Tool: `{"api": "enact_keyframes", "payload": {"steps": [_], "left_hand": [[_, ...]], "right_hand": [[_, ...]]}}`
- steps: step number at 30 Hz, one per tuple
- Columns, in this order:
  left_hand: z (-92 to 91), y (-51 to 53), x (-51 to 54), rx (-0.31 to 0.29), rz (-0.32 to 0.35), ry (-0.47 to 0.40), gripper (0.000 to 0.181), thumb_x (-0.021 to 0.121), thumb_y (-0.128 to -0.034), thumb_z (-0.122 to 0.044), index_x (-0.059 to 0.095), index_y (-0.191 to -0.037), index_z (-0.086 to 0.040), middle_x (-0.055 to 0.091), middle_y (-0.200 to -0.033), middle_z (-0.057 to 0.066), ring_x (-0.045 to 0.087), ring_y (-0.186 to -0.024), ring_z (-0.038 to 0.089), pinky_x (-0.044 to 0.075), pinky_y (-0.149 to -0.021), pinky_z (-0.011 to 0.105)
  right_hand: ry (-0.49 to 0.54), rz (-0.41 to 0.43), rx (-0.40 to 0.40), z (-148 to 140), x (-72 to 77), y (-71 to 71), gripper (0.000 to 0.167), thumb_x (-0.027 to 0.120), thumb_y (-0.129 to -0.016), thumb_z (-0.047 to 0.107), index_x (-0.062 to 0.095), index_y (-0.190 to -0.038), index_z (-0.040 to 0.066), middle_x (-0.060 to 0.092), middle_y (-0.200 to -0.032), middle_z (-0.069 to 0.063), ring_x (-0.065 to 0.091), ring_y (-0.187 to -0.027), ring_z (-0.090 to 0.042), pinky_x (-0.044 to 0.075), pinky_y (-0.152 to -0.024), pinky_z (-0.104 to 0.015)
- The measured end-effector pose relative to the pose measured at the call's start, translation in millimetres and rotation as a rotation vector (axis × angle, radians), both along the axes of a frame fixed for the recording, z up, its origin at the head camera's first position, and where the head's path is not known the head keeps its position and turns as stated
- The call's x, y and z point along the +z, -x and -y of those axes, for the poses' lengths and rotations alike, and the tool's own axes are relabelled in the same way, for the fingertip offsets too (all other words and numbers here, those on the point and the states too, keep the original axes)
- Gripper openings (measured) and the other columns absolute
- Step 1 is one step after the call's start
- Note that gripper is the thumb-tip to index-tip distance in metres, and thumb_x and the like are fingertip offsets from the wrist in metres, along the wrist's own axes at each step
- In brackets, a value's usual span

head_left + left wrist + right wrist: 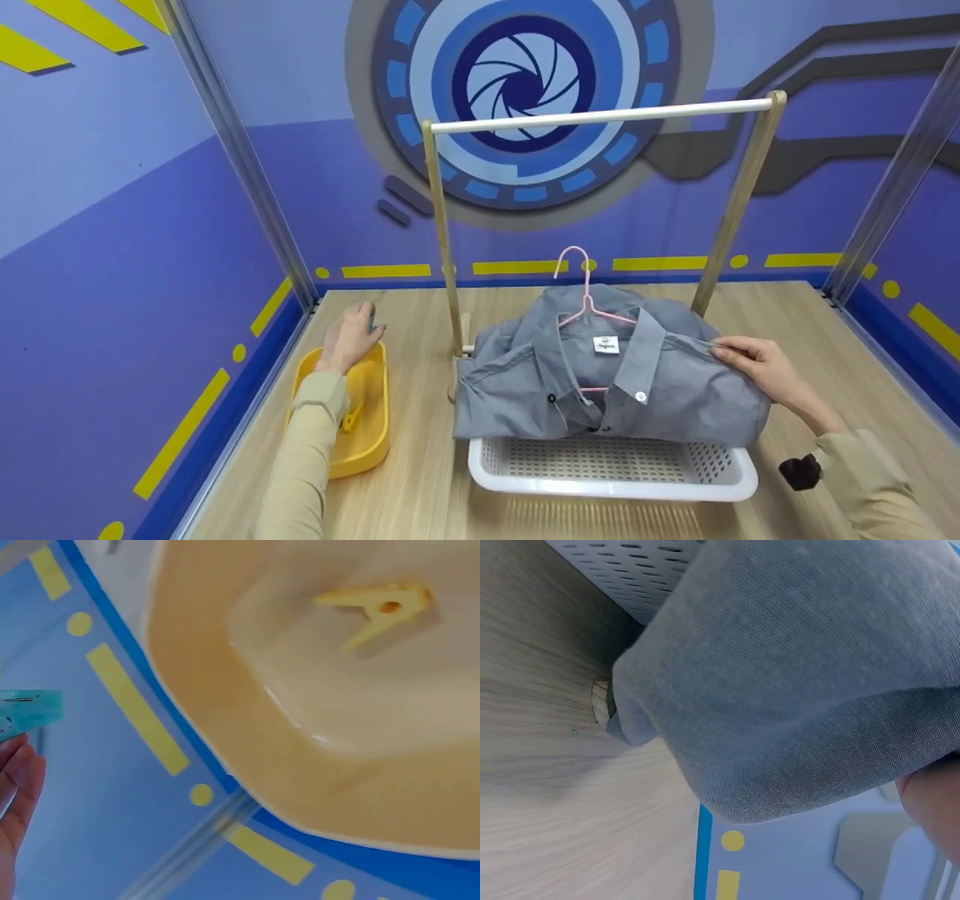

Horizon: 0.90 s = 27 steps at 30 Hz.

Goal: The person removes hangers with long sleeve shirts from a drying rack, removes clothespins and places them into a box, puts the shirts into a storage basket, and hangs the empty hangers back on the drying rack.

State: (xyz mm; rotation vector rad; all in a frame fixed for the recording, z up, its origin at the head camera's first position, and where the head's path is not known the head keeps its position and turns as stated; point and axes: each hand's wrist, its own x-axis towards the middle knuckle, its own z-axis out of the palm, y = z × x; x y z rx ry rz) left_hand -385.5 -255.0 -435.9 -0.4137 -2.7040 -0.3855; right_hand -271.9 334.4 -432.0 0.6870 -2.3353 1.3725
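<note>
Left hand point(349, 339) pinches teal clip point(34, 711); right hand point(766, 367) grips shirt point(690, 390) at shoulder.

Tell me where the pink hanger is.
In the head view, the pink hanger sits slightly right of centre, partly inside the gray shirt, its hook rising above the open collar, below the rack's white bar.

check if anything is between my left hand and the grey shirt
Yes: in the head view, the rack's left wooden post stands between the left hand, which holds a teal clip, and the grey shirt. Nearer the camera, only bare tabletop shows between the yellow tray and the shirt.
</note>
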Motion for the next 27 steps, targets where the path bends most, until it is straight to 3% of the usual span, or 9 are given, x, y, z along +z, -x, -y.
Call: {"api": "enact_keyframes", "payload": {"steps": [4,10,21,27], "left_hand": [[5.9,1.0,-5.8,0.060,0.097,-0.019,0.024,0.066,-0.0818,-0.019,0.053,-0.091,-0.001,0.053,-0.079,0.012,0.053,-0.066,0.025,0.045,-0.058,0.040],[13.5,2.0,-16.7,0.083,0.145,0.064,0.022,0.064,-0.0798,-0.015,0.054,-0.089,0.002,0.054,-0.074,0.012,0.055,-0.063,0.028,0.046,-0.057,0.041],[23.0,1.4,-30.9,0.192,0.338,0.110,0.030,0.064,-0.0790,-0.014,0.055,-0.099,0.006,0.057,-0.082,0.018,0.055,-0.068,0.030,0.046,-0.062,0.044],[25.9,-2.5,-35.8,0.253,0.467,0.126,0.028,0.073,-0.0757,-0.017,0.059,-0.090,0.003,0.057,-0.076,0.012,0.054,-0.067,0.027,0.047,-0.063,0.043]], "right_hand": [[0.005,0.013,-0.003,4.7,7.1,-6.7,0.013,0.052,-0.082,-0.017,0.060,-0.092,-0.015,0.065,-0.088,-0.001,0.056,-0.080,-0.001,0.040,-0.069,-0.012],[0.001,0.040,-0.011,6.0,9.1,-9.0,0.013,0.052,-0.083,-0.016,0.059,-0.094,-0.017,0.064,-0.089,0.001,0.056,-0.080,0.000,0.041,-0.068,-0.012],[-0.035,0.036,-0.025,6.6,11.4,-8.7,0.012,0.052,-0.084,-0.014,0.059,-0.093,-0.016,0.064,-0.088,-0.004,0.056,-0.079,-0.001,0.040,-0.068,-0.012],[-0.043,0.055,-0.029,5.6,11.9,-9.4,0.012,0.052,-0.085,-0.013,0.059,-0.094,-0.016,0.064,-0.089,-0.005,0.055,-0.080,-0.001,0.040,-0.069,-0.012]]}}
